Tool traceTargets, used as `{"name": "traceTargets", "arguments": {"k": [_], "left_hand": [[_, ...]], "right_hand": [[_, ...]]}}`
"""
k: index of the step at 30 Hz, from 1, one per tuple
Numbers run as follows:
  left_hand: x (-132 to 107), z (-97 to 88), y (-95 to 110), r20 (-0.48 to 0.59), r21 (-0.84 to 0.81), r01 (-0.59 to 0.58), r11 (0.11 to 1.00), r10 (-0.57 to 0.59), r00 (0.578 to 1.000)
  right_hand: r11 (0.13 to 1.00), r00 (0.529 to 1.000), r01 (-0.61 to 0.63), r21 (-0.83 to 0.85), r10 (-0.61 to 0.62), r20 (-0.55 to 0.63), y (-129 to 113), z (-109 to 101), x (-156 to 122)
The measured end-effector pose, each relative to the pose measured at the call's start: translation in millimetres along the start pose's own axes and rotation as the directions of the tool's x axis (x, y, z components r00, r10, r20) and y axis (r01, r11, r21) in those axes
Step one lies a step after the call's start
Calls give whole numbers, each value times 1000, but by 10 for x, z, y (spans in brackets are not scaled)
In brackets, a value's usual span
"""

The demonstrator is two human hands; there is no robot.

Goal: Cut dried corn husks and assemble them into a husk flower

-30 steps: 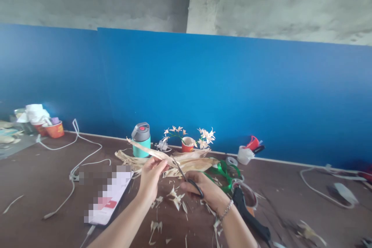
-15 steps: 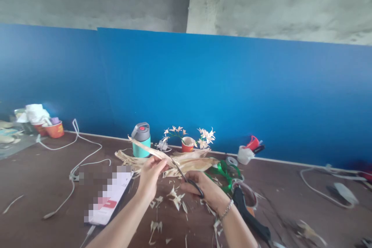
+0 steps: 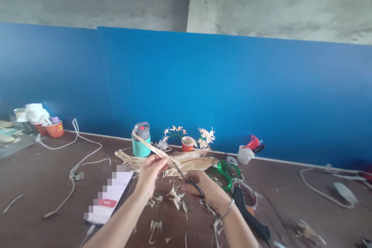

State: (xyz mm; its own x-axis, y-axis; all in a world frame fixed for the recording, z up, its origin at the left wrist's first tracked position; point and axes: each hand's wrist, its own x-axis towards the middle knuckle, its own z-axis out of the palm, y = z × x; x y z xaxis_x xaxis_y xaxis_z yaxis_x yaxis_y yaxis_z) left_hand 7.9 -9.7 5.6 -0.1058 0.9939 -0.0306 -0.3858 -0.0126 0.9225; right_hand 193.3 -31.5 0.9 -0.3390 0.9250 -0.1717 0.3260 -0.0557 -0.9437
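Between thumb and fingers my left hand (image 3: 153,168) pinches a long, pale strip of dried husk (image 3: 149,146), which slants up to the left in front of a teal flask (image 3: 141,147). My right hand (image 3: 197,186) is closed round the dark handles of a pair of scissors (image 3: 195,186). Their blades reach the strip just right of my left fingers; whether they are parted is too small to tell. Behind both hands lies a pile of dried husks (image 3: 200,161). Cut pale petal shapes (image 3: 176,198) are scattered on the table below my hands.
An orange cup (image 3: 187,146) with husk flowers stands at the back. Green ribbon (image 3: 225,172) and a black glue gun (image 3: 250,217) lie right of my right hand. A phone (image 3: 109,201) and white cables (image 3: 87,159) are on the left. A white cup (image 3: 245,155) holds tools.
The far end of the husk strip has swung right and now crosses the flask's lid. Both hands stay nearly where they were.
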Motion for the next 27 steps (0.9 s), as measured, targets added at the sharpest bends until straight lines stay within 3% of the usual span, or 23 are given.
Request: {"name": "traceTargets", "arguments": {"k": [12,18,27], "left_hand": [[63,-57,-21,49,6,15,1000,-16,999],[75,-84,39,133,85,36,996,-47,990],[103,-119,70,133,89,75,993,-87,987]], "right_hand": [[999,1000,8,-44,-9,-7,18,-10,-3],[997,999,23,-72,-21,24,46,-31,-3],[999,1000,8,-42,-7,20,34,-19,0]]}}
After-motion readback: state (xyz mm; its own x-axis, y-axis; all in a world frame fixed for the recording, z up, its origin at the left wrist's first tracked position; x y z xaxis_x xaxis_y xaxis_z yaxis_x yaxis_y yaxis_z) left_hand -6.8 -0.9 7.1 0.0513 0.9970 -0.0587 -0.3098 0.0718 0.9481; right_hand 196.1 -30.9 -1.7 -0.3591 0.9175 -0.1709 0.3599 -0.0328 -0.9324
